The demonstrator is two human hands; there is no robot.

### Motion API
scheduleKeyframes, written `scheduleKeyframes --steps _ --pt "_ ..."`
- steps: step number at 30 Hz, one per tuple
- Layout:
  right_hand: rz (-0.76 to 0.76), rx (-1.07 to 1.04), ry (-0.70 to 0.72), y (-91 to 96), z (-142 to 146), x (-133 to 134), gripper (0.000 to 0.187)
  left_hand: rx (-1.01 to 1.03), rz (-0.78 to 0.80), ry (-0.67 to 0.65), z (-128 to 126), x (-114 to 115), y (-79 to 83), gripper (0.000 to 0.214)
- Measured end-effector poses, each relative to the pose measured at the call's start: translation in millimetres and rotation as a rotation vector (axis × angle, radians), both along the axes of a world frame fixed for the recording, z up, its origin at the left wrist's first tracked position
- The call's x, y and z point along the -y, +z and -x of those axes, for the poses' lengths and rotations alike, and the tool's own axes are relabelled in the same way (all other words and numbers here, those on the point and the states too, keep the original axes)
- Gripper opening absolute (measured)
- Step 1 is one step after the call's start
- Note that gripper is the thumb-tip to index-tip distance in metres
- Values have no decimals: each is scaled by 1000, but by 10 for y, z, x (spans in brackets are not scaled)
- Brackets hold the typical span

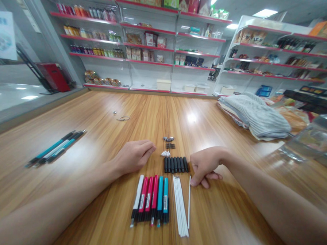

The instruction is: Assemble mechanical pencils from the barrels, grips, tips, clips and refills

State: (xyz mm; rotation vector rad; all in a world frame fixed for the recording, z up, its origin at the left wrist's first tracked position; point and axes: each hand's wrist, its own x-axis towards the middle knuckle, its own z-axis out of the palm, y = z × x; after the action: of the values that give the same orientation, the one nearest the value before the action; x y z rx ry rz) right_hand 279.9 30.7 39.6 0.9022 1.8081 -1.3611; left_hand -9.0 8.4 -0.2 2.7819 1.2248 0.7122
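Observation:
My left hand (135, 155) rests on the wooden table with its fingers curled in and nothing visible in them. To the right, my right hand (207, 165) is bent down, its thumb and finger closed at the upper end of a single white pen refill (189, 204). Beside that refill lies a bundle of white pen refills (179, 207). White, pink and teal pen barrels (149, 198) form a row to the left. Black pen grips (175, 165) stand in line between my hands. Beyond them are small white tips (165, 153), dark springs (170, 146) and metallic pieces (168, 139).
Several teal and dark pens (56, 148) lie at the left. A thin loop (123, 118) and a small metallic bit (114, 112) sit farther back. Folded striped cloth (257, 112) and a clear container (310, 139) occupy the right. Stocked shelves (148, 48) stand behind the table.

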Motion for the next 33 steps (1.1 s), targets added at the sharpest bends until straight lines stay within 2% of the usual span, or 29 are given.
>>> scheduleKeyframes --steps 20,28,33 --pt "-32 63 49 2 150 136 58 7 8 -12 2 -9 -7 23" --pt "-147 115 43 44 208 227 59 -2 3 -4 -3 -11 -3 24" --pt "-159 117 51 55 217 239 59 -4 1 -4 0 -6 -1 24"
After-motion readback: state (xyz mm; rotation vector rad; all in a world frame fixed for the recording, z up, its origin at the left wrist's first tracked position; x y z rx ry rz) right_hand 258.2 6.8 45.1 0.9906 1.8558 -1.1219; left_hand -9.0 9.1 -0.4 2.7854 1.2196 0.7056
